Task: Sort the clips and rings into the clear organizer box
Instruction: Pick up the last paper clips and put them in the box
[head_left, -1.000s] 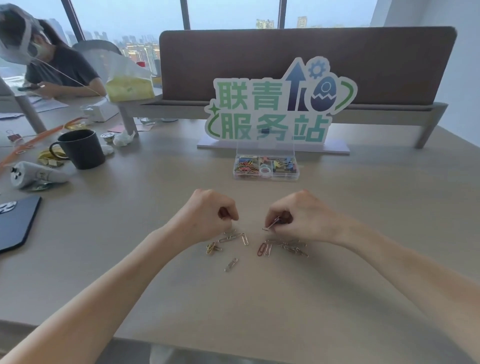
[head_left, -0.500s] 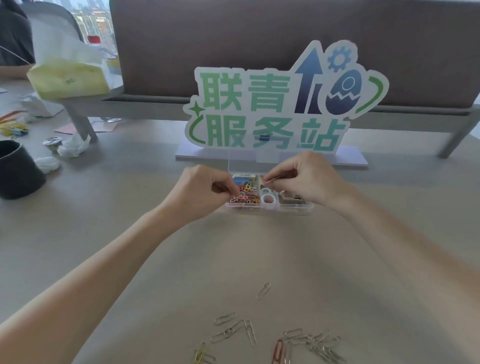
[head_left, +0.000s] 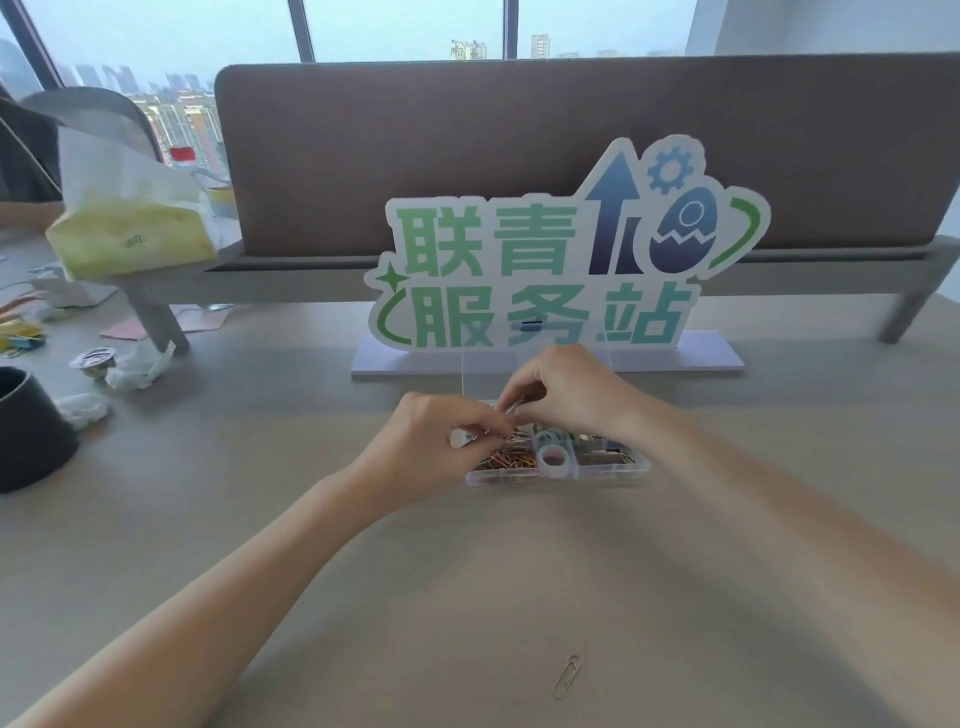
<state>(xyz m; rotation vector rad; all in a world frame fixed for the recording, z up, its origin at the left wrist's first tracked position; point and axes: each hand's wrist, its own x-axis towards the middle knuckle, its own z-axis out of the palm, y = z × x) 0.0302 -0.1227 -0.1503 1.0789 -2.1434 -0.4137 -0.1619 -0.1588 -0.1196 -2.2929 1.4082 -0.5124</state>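
Observation:
The clear organizer box lies on the table in front of the sign, its lid standing up at the back. Its left compartment holds coloured paper clips; a white ring sits in the middle compartment. My left hand hovers over the left compartment, fingers pinched on small clips. My right hand is just above and behind it, pinching a thin paper clip over the box. A single silver paper clip lies on the table near me.
A green and white sign stands right behind the box, with a brown desk divider behind it. At the left are a dark mug, crumpled tissues, a small metal cup and a tissue pack.
Both hands rose from the clip pile with clips and went forward to the box. My view lifted, so the pile dropped out of frame and only one loose clip shows.

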